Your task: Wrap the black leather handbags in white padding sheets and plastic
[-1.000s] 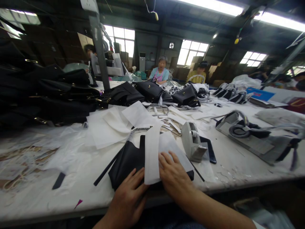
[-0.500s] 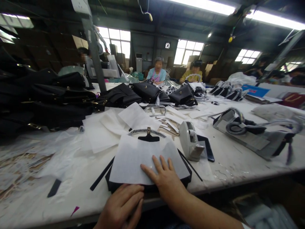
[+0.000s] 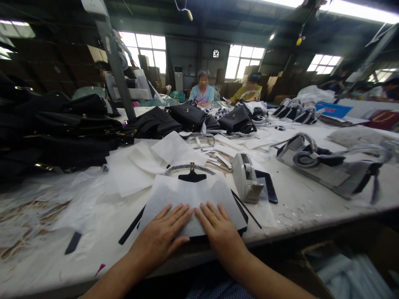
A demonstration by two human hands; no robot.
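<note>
A black handbag lies before me at the table's front edge, most of it hidden under a sheet of white paper. Its wrapped handle and a gold-coloured buckle show past the paper's far edge. Flat on the left half of the sheet rests my left hand, fingers stretched out. My right hand lies on the right half, its fingers spread. The fingertips of both hands nearly meet at the middle. Black straps stick out on either side of the bag.
Right of the bag stands a tape dispenser beside a dark phone-like slab. Loose white sheets lie behind. Black bags are piled at left, and a partly wrapped bag sits at right. Two people sit across the table.
My left hand has moved from the bag's near edge up onto the paper and flattened out. My right hand stays on the paper. The view has shifted slightly.
</note>
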